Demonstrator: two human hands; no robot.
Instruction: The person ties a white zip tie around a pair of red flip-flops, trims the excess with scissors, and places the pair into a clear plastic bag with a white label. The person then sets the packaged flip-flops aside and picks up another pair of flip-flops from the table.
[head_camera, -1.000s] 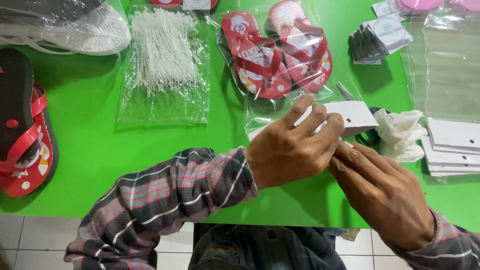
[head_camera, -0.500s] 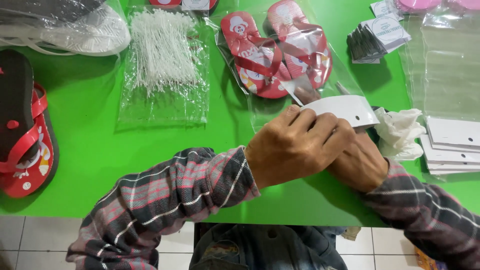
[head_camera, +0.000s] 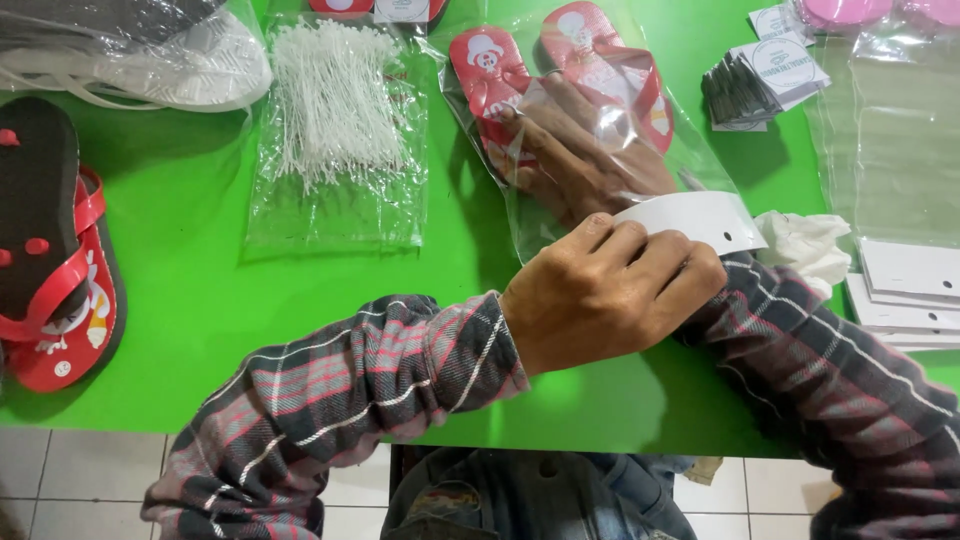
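A clear plastic bag (head_camera: 600, 130) holding a pair of red flip-flops (head_camera: 560, 70) was seen lying on the green table (head_camera: 190, 300). The right hand (head_camera: 580, 150) was pushed inside the bag through its open mouth, fingers spread flat against the sandals, so that it was viewed through the film; nothing was clenched in it. The left hand (head_camera: 610, 295) was closed at the bag's mouth, and a white card header (head_camera: 700, 218) with a small punched hole was pinched between its thumb and fingers, just above the right sleeve.

To the left of the bag, a packet of white plastic tag fasteners (head_camera: 335, 110) was laid flat. At the far left edge, a red and black flip-flop pair (head_camera: 50, 260) was stacked, with a bagged white sandal (head_camera: 150, 60) above it. To the right, a crumpled white cloth (head_camera: 805, 245) was found beside a stack of white cards (head_camera: 905, 290), with empty clear bags (head_camera: 890, 140) and a fanned pile of dark printed labels (head_camera: 760, 80) behind them.
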